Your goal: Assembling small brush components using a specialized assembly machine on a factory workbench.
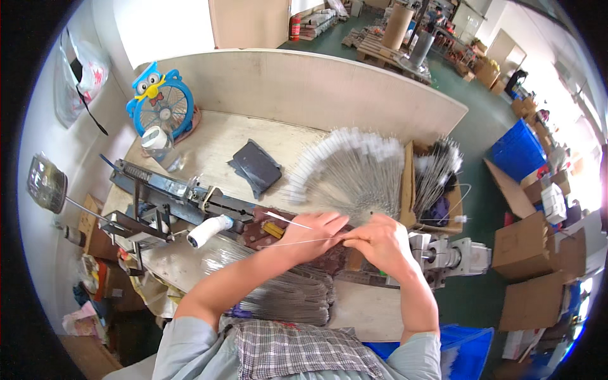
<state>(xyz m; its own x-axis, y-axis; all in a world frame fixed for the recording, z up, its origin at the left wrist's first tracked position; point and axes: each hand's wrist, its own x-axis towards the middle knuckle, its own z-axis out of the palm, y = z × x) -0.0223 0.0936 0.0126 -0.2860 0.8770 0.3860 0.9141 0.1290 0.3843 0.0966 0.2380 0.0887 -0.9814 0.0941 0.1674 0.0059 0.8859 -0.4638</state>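
Note:
My right hand (383, 244) is closed in a pinch, its fingertips on a thin wire (297, 242) that runs left across my left hand. My left hand (320, 235) is closed beside it, fingers bent. A thin wire with a thicker white end (277, 217) runs into my left hand; its grip is partly hidden. Beneath my hands lies a long metal bench fixture (221, 206) with a brown cloth (256, 231) and a yellow piece (273, 230) on it. Beyond them, wires with fuzzy white ends (354, 171) lie fanned out. Nearer me is a stack of bare wires (285, 294).
A metal spindle unit (453, 254) sits at the fixture's right end, a white-wrapped handle (210, 231) left of my hands. A carton (408, 183) holds more wires. A dark flat box (255, 168) and a blue fan (163, 107) stand farther back, before a low partition (304, 85).

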